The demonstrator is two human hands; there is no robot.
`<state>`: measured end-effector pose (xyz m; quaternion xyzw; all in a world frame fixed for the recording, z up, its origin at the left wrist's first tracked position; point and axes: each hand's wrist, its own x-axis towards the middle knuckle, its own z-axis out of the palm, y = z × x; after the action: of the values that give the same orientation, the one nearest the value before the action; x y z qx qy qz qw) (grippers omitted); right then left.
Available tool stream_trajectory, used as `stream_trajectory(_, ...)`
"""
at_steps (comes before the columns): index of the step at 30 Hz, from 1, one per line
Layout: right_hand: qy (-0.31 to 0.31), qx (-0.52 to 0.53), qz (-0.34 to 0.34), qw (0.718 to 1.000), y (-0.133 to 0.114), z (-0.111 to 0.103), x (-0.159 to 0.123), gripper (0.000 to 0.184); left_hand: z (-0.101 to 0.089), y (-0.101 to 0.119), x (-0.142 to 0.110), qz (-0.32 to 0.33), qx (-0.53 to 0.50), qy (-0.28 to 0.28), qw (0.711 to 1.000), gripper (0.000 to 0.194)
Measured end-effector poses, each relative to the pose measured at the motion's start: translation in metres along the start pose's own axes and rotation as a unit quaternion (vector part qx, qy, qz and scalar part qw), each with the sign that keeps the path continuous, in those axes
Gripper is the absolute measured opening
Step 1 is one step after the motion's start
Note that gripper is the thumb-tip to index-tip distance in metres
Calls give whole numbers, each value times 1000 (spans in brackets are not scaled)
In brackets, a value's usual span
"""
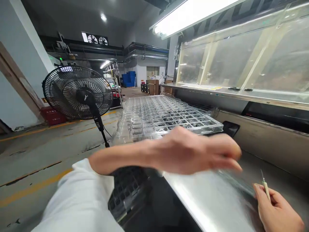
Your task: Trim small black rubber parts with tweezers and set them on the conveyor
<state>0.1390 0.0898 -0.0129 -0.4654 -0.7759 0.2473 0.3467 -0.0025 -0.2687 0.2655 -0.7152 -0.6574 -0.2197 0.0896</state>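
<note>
My left hand is stretched across the view from a white sleeve, blurred by motion. A gap shows between its thumb and curled fingers, and nothing is visible in it. At the lower right, my right hand is closed around a slim craft knife with a pale handle, its thin pointed metal tip upward. Below and between the hands lies a shiny metal work surface. Beyond my left arm, clear plastic trays divided into small compartments are stacked; several compartments at the near right hold small dark parts.
A black standing fan is on the left. Along the right runs a metal shelf before cloudy panels, beneath a bright tube light. Dark compartmented trays sit low under my left arm. Blue bins stand far back.
</note>
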Motion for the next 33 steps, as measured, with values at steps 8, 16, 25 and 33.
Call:
stream_trajectory(8,-49,70,102,991,-26,-13,-6,45,-81,-147,29,-211,174,-77,959,18)
stream_trajectory(16,-66,89,100,989,-34,-16,-9,42,-52,-209,43,-251,152,-159,943,19)
stream_trajectory(25,-81,81,105,988,-39,-20,-13,50,-42,-223,42,-243,139,-172,945,27)
stream_trajectory(33,-110,69,101,986,-38,-18,-14,67,-47,-220,38,-242,140,-172,945,16)
